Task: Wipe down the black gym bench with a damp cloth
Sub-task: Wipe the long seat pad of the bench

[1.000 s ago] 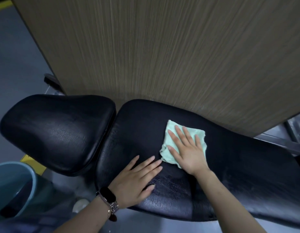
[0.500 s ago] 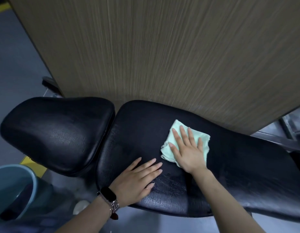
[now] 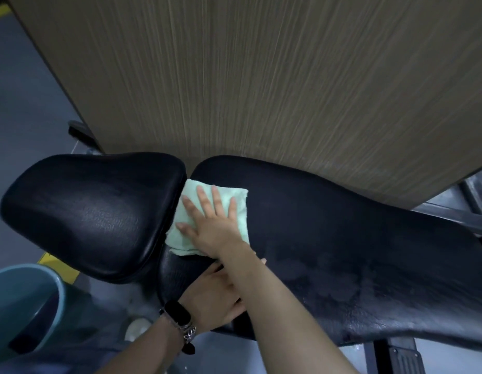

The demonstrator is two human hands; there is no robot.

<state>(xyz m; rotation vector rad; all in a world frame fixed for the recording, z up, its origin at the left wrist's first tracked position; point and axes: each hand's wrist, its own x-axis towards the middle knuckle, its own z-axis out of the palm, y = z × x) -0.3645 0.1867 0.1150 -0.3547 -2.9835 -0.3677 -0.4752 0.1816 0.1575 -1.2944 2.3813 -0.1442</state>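
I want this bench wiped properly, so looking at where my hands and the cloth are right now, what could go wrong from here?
1. The cloth sits at the gap between the seat pad and the back pad; an edge may catch or slip into it.
2. The right hand reaches over the left hand, so crossed arms could cramp the next stroke.
3. The back pad looks patchy with damp marks; streaks may remain.

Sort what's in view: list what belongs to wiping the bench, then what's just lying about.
In the job:
- black bench
- green cloth
- right hand, flat on the cloth
- left hand, resting on the bench

Lying about:
- blue bucket
- wood-grain panel
- wristwatch
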